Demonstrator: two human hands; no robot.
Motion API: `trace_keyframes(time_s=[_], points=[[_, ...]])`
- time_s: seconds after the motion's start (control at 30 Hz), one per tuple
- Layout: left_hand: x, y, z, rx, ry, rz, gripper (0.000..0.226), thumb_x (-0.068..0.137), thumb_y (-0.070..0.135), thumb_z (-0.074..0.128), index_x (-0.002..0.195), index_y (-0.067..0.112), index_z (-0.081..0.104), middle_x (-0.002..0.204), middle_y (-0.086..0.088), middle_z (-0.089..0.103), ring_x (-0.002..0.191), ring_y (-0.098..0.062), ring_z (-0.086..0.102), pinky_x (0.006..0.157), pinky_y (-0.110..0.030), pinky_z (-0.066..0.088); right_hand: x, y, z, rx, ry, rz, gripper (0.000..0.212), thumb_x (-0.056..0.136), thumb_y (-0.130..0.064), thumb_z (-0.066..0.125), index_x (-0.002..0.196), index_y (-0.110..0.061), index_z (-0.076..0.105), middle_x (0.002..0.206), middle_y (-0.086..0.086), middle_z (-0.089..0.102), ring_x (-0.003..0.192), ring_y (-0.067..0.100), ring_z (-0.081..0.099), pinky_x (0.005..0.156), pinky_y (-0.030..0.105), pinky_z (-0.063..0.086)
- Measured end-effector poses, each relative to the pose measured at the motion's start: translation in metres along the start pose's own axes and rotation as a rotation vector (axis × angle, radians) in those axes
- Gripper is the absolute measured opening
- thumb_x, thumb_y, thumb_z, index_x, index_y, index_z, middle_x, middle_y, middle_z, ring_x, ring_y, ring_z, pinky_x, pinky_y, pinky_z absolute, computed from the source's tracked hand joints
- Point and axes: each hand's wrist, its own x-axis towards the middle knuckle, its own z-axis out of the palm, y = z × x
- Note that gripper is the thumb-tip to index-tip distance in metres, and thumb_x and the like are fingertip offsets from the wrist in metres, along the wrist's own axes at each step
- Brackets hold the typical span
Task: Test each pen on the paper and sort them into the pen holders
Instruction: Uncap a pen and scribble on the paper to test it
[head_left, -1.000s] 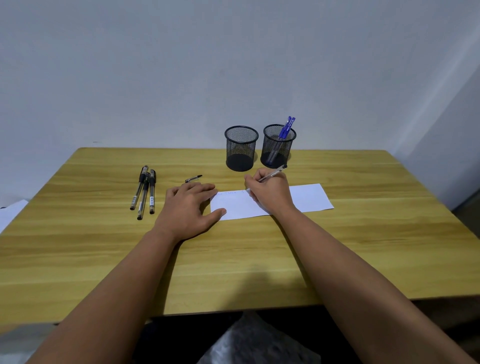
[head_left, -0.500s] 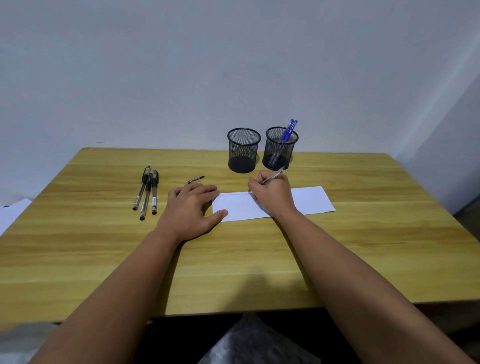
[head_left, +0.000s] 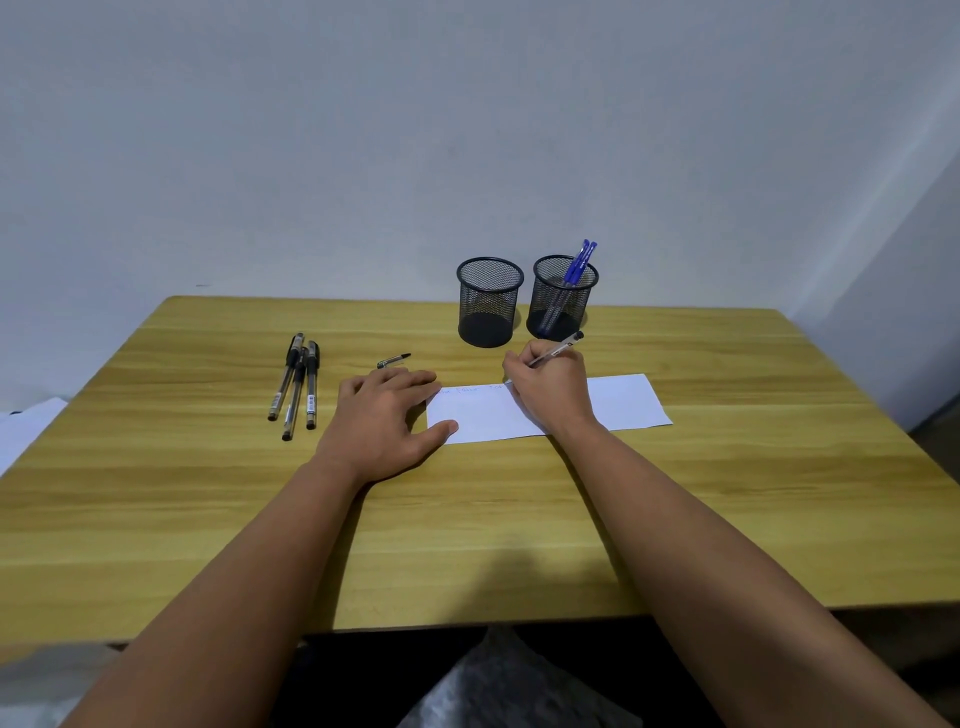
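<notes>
White paper (head_left: 626, 402) lies mid-table under the right hand (head_left: 553, 387), which pinches a pen (head_left: 558, 349) and has crept rightward along the faint test marks, so this trial continues. The left hand (head_left: 387, 415) stays flat, fingers relaxed, steadying the sheet. The left holder (head_left: 489, 301) looks empty; the right holder (head_left: 563, 299) has blue pens (head_left: 579, 265) (three pens (head_left: 297, 384) wait far left).

Pen (head_left: 557, 351) tip further right along paper (head_left: 626, 402).
</notes>
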Motion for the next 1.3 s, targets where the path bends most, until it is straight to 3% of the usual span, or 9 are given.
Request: trace_keyframes(time_s=[0.13,0.3,0.43,0.67,0.83,0.93,1.07,1.17,1.3], points=[[0.000,0.000,0.000,-0.002,-0.005,-0.001,0.071,0.084,0.079,0.042,0.140,0.038,0.057,0.149,0.023,0.049,0.141,-0.011,0.037,0.111,-0.047,0.027,-0.001,0.000,0.000,-0.029,-0.017,-0.010,0.033,0.085,-0.021,0.070,0.057,-0.014,0.054,0.055,0.007,0.055,0.057,0.027,0.059,0.057,0.046,0.058],[0.000,0.000,0.000,-0.005,-0.005,-0.006,0.070,0.084,0.079,0.043,0.140,0.038,0.057,0.149,0.023,0.049,0.141,-0.011,0.037,0.111,-0.047,0.027,-0.002,0.000,-0.001,-0.048,0.001,-0.058,0.033,0.091,-0.014,0.068,0.064,0.000,0.053,0.060,0.020,0.051,0.054,0.022,0.049,0.054,0.031,0.044],[0.000,0.000,-0.001,-0.010,0.000,-0.003,0.070,0.084,0.078,0.043,0.139,0.038,0.058,0.149,0.023,0.049,0.141,-0.011,0.037,0.110,-0.046,0.026,-0.003,-0.001,-0.002,-0.065,0.018,-0.070,0.034,0.092,-0.014,0.066,0.067,0.003,0.051,0.064,0.025,0.051,0.056,0.023,0.045,0.054,0.030,0.041],[0.000,0.000,-0.001,-0.006,-0.003,-0.001,0.071,0.085,0.078,0.042,0.140,0.037,0.057,0.149,0.022,0.049,0.141,-0.010,0.036,0.111,-0.046,0.026,-0.004,-0.004,-0.004,-0.093,0.017,-0.069,0.037,0.093,-0.010,0.066,0.062,-0.004,0.046,0.056,0.001,0.042,0.056,0.017,0.038,0.052,0.027,0.035],[-0.001,0.001,-0.001,-0.006,-0.001,0.002,0.070,0.085,0.078,0.043,0.140,0.037,0.057,0.149,0.022,0.049,0.141,-0.010,0.036,0.111,-0.046,0.026,-0.006,-0.005,-0.003,-0.094,0.009,-0.068,0.037,0.096,-0.012,0.064,0.065,-0.003,0.045,0.057,0.003,0.041,0.055,0.017,0.037,0.050,0.027,0.034],[-0.001,0.001,-0.003,-0.011,-0.002,-0.001,0.069,0.085,0.078,0.044,0.140,0.037,0.058,0.149,0.022,0.049,0.141,-0.011,0.037,0.111,-0.046,0.026,-0.004,-0.006,-0.005,0.062,0.055,0.019,0.039,0.093,-0.011,0.064,0.063,-0.009,0.040,0.057,0.003,0.037,0.058,0.021,0.037,0.055,0.032,0.036],[-0.001,0.003,-0.006,-0.008,-0.021,-0.004,0.070,0.085,0.078,0.043,0.140,0.038,0.057,0.150,0.022,0.048,0.141,-0.010,0.035,0.111,-0.044,0.024,0.002,-0.010,-0.008,0.226,0.066,0.147,0.034,0.096,-0.017,0.069,0.067,-0.010,0.052,0.060,0.010,0.055,0.061,0.022,0.057,0.060,0.036,0.051],[-0.001,0.004,-0.006,-0.015,-0.023,-0.006,0.071,0.085,0.078,0.043,0.141,0.038,0.056,0.150,0.022,0.048,0.142,-0.010,0.035,0.111,-0.044,0.024,0.004,-0.024,-0.012,0.284,0.041,0.174,0.034,0.101,-0.028,0.074,0.076,-0.010,0.061,0.060,0.009,0.061,0.052,0.019,0.057,0.047,0.027,0.047],[-0.004,0.005,-0.006,-0.015,0.039,-0.009,0.066,0.084,0.078,0.049,0.136,0.040,0.059,0.146,0.021,0.052,0.142,-0.010,0.037,0.108,-0.043,0.027,0.003,-0.044,-0.020,0.358,0.128,0.085,0.038,0.100,-0.023,0.076,0.076,-0.005,0.053,0.059,0.005,0.045,0.043,0.001,0.044,0.050,0.017,0.043]])
